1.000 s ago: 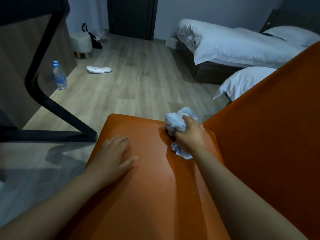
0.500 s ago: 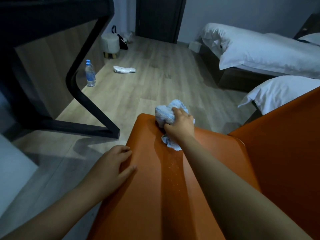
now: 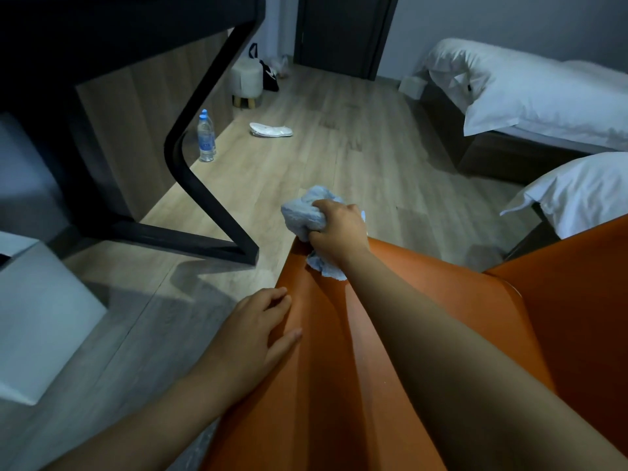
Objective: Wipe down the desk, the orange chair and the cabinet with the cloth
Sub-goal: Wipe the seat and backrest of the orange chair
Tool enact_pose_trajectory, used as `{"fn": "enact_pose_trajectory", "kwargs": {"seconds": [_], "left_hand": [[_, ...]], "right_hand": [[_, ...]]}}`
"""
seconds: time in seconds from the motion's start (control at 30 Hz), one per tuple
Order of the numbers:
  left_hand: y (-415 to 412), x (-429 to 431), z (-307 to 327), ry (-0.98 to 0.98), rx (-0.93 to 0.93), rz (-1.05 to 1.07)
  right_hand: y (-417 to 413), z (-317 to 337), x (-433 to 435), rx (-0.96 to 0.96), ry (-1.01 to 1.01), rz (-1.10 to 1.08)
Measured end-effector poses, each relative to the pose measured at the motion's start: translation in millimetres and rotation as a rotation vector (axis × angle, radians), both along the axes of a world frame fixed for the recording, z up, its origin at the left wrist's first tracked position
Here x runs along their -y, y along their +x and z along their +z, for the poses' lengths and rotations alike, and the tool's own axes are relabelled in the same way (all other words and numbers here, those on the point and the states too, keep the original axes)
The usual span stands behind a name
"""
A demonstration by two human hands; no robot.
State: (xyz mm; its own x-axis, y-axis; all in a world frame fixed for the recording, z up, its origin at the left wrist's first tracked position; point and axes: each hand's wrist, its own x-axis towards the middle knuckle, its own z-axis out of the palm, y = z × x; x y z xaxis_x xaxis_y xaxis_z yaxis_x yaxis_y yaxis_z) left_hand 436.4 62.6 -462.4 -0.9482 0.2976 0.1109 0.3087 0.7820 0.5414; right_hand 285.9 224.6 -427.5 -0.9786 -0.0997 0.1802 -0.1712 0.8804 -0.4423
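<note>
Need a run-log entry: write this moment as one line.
phase: wiping orange chair | right hand: grips cloth at seat's far edge | left hand: flat on seat's left edge

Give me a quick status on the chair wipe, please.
Right hand grips cloth at orange chair seat's far edge. Left hand flat on seat's side. Nothing blocking.
</note>
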Motion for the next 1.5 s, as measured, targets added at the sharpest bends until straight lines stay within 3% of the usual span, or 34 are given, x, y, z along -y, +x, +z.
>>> {"fn": "enact_pose_trajectory", "kwargs": {"seconds": [0.17,0.3,0.73,1.0,1.5], "left_hand": [[1.2,-2.3,2.9,-0.021,0.05,0.015],[2.5,-7.3,14.8,-0.041,0.071,0.021],[41.1,-73.0,45.1,-0.186,0.068,-0.143],[49.4,-94.4,40.3,-0.451,0.118,-0.119],[46.2,-95.9,28.5,-0.519,0.084,-0.1]], "right_hand": [[20.0,17.9,-8.0,-0.02,-0.303,0.064],[50.2,47.9,-33.8,-0.112,-0.364,-0.018],[158.7,56.0,-180.2,-0.186,-0.292,-0.39],[199.5,16.5,-251.1,-0.132,-0.158,-0.606],[201.2,-24.7,-233.0,-0.201,-0.253,-0.627]]}}
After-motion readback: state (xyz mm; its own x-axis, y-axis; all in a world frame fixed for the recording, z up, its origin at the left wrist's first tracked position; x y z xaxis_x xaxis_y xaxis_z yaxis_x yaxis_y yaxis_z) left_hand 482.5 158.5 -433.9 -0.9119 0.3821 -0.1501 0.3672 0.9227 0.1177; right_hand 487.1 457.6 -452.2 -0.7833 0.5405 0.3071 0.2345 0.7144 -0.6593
